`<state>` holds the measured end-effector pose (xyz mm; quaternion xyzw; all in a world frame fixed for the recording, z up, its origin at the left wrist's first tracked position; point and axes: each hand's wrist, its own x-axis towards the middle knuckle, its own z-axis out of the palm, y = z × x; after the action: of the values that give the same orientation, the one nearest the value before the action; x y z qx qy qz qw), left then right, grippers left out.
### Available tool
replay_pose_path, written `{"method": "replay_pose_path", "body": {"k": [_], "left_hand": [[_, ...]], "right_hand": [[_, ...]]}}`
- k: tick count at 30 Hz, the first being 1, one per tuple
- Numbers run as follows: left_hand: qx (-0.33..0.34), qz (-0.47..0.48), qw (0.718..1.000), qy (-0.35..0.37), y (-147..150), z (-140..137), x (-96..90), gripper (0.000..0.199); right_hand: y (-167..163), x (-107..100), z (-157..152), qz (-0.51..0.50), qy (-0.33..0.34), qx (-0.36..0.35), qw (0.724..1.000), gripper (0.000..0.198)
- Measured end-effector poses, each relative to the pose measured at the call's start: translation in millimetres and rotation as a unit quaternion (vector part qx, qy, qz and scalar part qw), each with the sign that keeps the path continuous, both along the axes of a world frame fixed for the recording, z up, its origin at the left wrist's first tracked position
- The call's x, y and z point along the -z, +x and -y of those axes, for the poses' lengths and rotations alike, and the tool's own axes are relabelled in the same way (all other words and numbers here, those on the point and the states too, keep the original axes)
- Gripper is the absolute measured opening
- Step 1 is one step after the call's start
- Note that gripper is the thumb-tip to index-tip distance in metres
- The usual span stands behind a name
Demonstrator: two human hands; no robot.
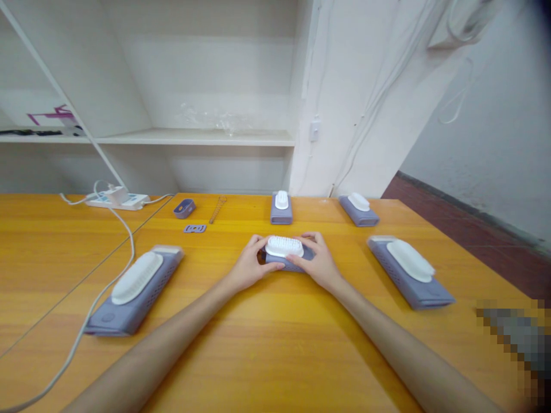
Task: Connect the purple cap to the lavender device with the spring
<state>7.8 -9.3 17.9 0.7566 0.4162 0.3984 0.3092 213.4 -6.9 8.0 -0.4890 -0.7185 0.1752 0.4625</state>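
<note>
White shelving (198, 139) and a pale wall back a yellow wooden table (267, 344), whose far edge runs beyond both hands and whose right edge slants down, well apart from the right hand (321, 261). Together with the left hand (249, 264), it holds a grey-purple block with a white bristled top (284, 246), one hand gripping each end, thumbs on the near side. Open wood stretches between the hands and the near side, and outward to a matching block (138, 281) left of the left hand and another (408, 269) right of the right hand. Past the hands stand two more, the nearer-to-centre one (281, 212) straight ahead; a coil spring (217, 210) lies ahead-left. Fingers cover the held block's ends, so its underside contact is unclear. Both forearms are cut off below; pixelation masks something far right of the right hand.
</note>
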Motion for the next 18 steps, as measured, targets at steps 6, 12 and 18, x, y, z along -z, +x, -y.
{"method": "replay_pose_path", "body": {"k": [6, 12, 18], "left_hand": [[0.004, 0.014, 0.999, -0.036, -4.0, -4.6, -6.5, 0.041], [-0.021, 0.059, 0.995, -0.072, -3.0, -5.9, -0.4, 0.050], [-0.003, 0.052, 0.997, -0.059, -4.5, -7.7, -2.8, 0.048]], "right_hand": [[-1.7, -2.8, 1.5, 0.011, 0.000, -0.009, 1.000, 0.030], [-1.8, -5.3, 3.0, 0.003, 0.001, -0.016, 1.000, 0.026], [-1.3, -6.0, 4.6, 0.000, 0.008, -0.032, 0.999, 0.024]]}}
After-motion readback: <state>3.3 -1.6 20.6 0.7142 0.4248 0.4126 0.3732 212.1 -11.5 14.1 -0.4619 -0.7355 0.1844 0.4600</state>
